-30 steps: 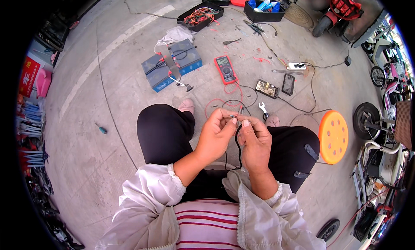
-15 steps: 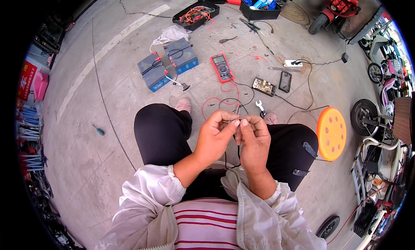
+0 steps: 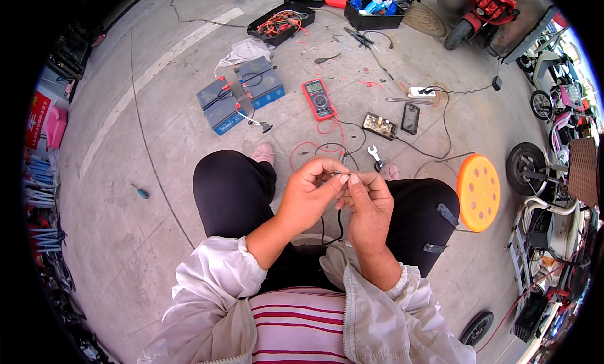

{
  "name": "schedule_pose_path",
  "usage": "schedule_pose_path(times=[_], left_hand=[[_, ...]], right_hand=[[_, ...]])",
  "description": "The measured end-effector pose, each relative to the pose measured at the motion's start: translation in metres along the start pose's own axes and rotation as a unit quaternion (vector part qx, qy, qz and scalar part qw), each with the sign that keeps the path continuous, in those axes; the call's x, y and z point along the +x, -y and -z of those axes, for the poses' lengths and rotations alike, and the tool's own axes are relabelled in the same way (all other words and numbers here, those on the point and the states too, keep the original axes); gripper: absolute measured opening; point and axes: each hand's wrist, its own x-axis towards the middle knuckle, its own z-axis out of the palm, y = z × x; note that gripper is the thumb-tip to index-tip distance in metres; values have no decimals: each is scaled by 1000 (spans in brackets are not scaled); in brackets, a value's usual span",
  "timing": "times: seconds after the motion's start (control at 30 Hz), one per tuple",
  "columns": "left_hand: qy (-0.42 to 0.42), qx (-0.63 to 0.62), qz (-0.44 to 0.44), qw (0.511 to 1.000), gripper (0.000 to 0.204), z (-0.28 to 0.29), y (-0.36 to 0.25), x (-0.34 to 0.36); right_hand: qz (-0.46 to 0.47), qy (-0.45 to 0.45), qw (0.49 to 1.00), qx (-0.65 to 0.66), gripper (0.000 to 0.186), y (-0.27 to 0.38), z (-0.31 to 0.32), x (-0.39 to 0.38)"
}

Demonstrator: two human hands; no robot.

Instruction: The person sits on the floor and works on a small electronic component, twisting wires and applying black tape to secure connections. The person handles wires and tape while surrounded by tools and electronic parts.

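Note:
My left hand (image 3: 311, 191) and my right hand (image 3: 368, 210) meet above my lap, fingertips pinched on a thin wire, its end mostly hidden by fingers. A black cable (image 3: 340, 229) hangs below them. Beyond, on the floor, lie a red multimeter (image 3: 319, 102) with red and black leads, an opened case with a circuit board (image 3: 377, 125), a black empty case half (image 3: 410, 117) and an open-ended wrench (image 3: 373, 152). Two blue-grey batteries (image 3: 212, 111) joined by cables sit left of the multimeter.
An orange stool (image 3: 478, 193) is by my right knee. A box of wires (image 3: 278, 26), a box of bottles (image 3: 374, 15) and a power strip (image 3: 421, 92) are further off. A screwdriver (image 3: 140, 191) lies left. A red scooter (image 3: 484, 5) and parked bikes (image 3: 528, 169) stand right.
Both hands stay together on the wire, with slight finger shifts. The hanging black cable has changed shape a little. The whole scene has shifted slightly left in the view.

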Motion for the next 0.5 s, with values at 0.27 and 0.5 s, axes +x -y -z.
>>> schedule_pose_path(times=[0.27,0.5], left_hand=[[-45,43,41,997,8,-3,-3,-3],[8,-68,114,991,10,0,-13,-4]], right_hand=[[-36,-5,998,46,15,-1,-6,-6],[378,-32,777,-502,22,-12,6,-7]])
